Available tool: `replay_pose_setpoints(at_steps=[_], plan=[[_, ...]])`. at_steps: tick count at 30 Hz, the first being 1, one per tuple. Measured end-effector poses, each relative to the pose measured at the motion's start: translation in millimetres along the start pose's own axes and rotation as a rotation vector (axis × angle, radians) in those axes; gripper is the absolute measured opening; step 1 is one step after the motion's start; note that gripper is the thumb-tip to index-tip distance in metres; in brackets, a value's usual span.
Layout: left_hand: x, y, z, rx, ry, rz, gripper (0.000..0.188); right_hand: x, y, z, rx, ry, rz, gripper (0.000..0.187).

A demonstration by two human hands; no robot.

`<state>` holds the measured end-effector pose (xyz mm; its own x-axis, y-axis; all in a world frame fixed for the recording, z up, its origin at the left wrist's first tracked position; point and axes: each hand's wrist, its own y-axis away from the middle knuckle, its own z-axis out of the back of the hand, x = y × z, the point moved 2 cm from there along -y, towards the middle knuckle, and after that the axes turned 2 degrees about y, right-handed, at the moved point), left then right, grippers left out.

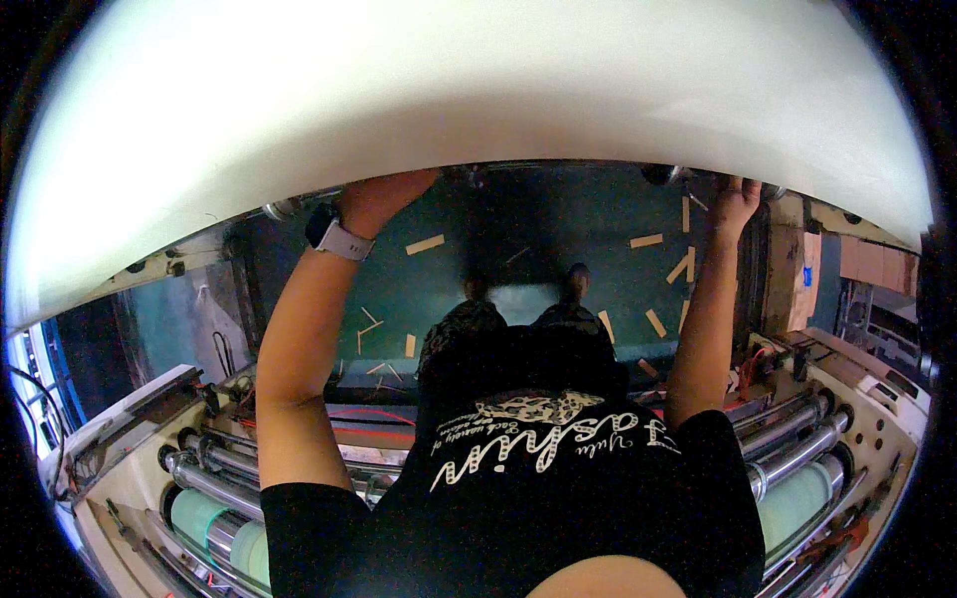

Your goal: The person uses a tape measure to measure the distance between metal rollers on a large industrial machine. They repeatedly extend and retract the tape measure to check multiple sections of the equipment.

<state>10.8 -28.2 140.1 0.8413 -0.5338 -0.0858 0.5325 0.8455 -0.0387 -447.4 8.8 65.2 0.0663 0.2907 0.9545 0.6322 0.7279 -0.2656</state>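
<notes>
A broad, smooth white surface [478,70], curved like a large roll or sheet, fills the upper part of the head view. My left hand [391,195] reaches under its lower edge, with a watch on a pale strap [344,242] at the wrist. The fingers of that hand are hidden behind the white surface. Farther right, my right hand [736,206] is raised to the same edge, near a round metal fitting [774,192]. Its fingers look bent and close together, their tips partly covered; what they hold, if anything, is hidden.
Strips of tan card or wood [426,244] lie scattered on the green floor [538,234] around my feet. Behind me are machine frames with metal rollers [797,444] and pale green rolls [194,513]. Brown cartons [877,264] stand at the far right.
</notes>
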Motion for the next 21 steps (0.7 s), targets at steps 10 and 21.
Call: replay_pose_setpoints(at_steps=[10,21], plan=[[-11.4,4.6,5.9,-0.103,-0.279,-0.067,0.037,6.4,1.7,-4.8,-0.006,-0.039,-0.021,0.023],[-7.5,-2.0,0.0,-0.163,-0.087,-0.043,0.03,0.0,-1.0,2.7,-0.061,-0.027,-0.089,0.013]])
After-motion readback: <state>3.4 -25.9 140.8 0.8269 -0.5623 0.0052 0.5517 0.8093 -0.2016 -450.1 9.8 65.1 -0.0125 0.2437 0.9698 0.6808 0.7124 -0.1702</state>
